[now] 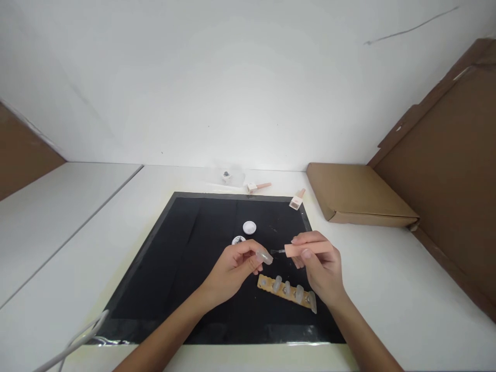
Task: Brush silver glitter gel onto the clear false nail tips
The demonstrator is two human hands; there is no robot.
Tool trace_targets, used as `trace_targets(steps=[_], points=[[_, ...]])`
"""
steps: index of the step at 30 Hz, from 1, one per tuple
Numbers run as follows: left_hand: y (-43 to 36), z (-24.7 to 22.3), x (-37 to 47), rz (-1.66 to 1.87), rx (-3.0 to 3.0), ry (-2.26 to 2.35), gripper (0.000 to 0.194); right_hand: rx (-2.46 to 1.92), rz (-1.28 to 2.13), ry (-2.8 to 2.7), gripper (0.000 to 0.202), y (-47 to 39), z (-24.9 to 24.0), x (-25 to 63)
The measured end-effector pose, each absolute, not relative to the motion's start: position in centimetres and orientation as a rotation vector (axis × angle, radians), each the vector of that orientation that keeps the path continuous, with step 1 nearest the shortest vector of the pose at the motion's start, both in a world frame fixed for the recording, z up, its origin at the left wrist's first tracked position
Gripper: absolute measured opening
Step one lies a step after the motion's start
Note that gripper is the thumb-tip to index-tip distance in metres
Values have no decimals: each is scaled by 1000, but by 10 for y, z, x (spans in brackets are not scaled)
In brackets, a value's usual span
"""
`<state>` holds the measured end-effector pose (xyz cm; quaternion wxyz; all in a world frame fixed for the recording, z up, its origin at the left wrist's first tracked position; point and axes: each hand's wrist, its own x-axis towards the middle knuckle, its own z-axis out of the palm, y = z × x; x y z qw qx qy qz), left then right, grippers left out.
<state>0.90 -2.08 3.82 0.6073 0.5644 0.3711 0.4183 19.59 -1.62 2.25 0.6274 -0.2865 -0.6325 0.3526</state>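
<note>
Between thumb and fingers, my left hand (241, 264) pinches a clear, slightly glittery false nail (264, 257). My right hand (321, 268) is closed round the peach handle of a nail polish brush (308, 249). Its dark bristles point left, just short of the false nail, with a small gap between. Below the hands lies a tan display strip (271, 285) with several clear false nails (299, 294) mounted along it. One mount at its left end is bare. Behind my left hand, a small white dish (237, 240) with something dark in it is partly covered.
A white round lid (249, 227) lies on the black mat (166, 258). Two peach-capped polish bottles (296, 200) lie near its far edge, beside a small open bottle (226, 176) on clear plastic. A cardboard box (360, 194) stands right; a white cable (83, 336) crosses front left.
</note>
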Motion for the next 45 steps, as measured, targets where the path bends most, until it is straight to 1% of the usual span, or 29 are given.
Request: trace_targets(steps=[9, 24, 34, 45], points=[[-19, 36, 8, 988, 1367, 989, 35, -650, 880, -1400, 11, -15, 23, 195], [-19, 31, 9, 970, 1319, 1045, 36, -721, 875, -1362, 17, -14, 24, 196], [-19, 35, 13, 997, 1188, 1005, 27, -731, 844, -1386, 16, -13, 25, 196], [-18, 36, 13, 1003, 1156, 1060, 24, -704, 872, -1390, 13, -13, 27, 195]])
